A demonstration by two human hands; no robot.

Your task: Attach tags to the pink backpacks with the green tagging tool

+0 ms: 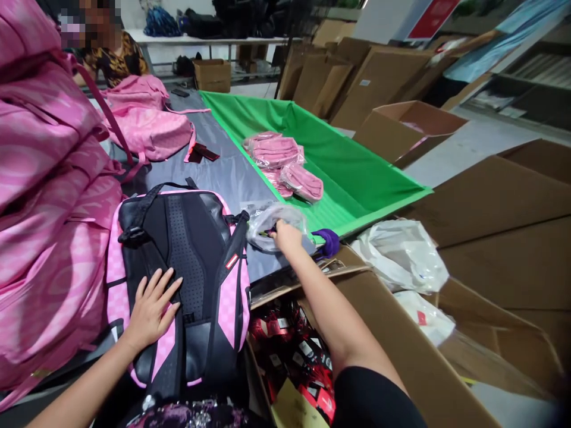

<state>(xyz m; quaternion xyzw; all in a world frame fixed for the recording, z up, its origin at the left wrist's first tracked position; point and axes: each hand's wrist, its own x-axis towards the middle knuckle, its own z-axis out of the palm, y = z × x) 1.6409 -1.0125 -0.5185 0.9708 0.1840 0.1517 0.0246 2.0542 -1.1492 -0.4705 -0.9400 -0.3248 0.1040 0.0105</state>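
Left of the left hand, a tall pile of pink backpacks [49, 208] leans close; it could slump onto the work if it is knocked or tugged by a dangling strap. The left hand [154, 312] lies flat, fingers spread, gripping nothing, on a pink-and-black checked backpack [190, 238], which rests back panel up beneath it. That light press alone might let the backpack skid if something pulls on it. Between the two hands, its loose shoulder strap [236, 249] reaches toward the right hand and could snag on what that hand is in. The right hand [288, 238] dips into a clear plastic bag or tub [259, 229]; its fingers are bunched around the dark bits inside, but whether they are closed on one cannot be told. The container sits near the table's edge, so a careless drag could tip it. Below the right forearm, an open cardboard box [383, 309] holds red and black packets [285, 324]; small pieces dropped there could be lost among them.
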